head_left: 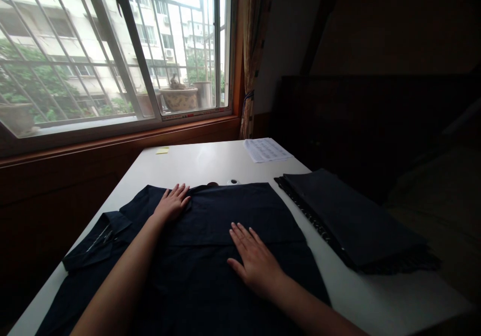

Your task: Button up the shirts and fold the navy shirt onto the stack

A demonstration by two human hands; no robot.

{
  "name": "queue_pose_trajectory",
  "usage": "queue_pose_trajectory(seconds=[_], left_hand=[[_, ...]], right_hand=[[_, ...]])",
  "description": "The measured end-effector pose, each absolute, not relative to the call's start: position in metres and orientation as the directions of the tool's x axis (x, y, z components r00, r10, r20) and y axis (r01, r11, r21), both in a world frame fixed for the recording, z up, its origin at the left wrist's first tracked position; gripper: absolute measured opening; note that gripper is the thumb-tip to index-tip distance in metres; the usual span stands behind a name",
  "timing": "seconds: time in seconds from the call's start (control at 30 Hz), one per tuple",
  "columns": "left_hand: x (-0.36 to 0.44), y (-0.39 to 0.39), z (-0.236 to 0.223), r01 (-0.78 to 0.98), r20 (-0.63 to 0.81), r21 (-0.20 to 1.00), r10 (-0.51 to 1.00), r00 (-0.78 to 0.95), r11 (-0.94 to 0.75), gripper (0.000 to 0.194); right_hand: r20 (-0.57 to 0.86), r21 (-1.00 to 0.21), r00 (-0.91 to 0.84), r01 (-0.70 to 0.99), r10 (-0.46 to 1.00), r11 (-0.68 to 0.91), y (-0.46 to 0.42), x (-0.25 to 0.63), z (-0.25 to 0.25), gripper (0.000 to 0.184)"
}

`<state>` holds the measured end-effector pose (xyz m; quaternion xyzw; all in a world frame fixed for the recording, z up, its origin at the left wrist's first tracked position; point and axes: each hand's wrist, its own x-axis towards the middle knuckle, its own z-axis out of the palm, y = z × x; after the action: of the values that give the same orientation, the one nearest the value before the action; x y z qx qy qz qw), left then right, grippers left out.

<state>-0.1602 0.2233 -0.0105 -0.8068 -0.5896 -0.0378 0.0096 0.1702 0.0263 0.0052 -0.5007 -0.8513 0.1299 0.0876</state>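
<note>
A dark navy shirt lies spread on the white table, its collar at the left. My left hand rests flat on the shirt's far edge, fingers stretched out and holding nothing. My right hand lies flat on the middle of the shirt, fingers spread, palm down. Part of the fabric is folded over, with a fold line running between my two hands.
A folded dark garment lies on the table at the right. A printed sheet of paper sits at the far right corner, a yellow sticky note near the window, and two small round objects beyond the shirt.
</note>
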Motion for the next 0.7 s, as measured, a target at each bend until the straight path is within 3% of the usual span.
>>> queue_pose_trajectory(seconds=[0.37,0.57,0.7], left_hand=[[-0.156,0.207,0.000,0.940,0.255,0.013,0.910,0.328,-0.342,0.053],[-0.175,0.173,0.020,0.921,0.384,-0.008,0.849,0.362,-0.389,0.048],[-0.228,0.145,0.030,0.948,0.418,-0.013,0.860,0.293,-0.317,0.046]], right_hand=[[0.187,-0.089,-0.219,0.967,0.958,0.238,-0.008,0.307,-0.021,0.070],[0.198,-0.079,-0.218,0.968,0.956,0.238,-0.009,0.315,-0.025,0.069],[0.228,-0.089,-0.228,0.963,0.947,0.253,-0.001,0.323,-0.026,0.064]])
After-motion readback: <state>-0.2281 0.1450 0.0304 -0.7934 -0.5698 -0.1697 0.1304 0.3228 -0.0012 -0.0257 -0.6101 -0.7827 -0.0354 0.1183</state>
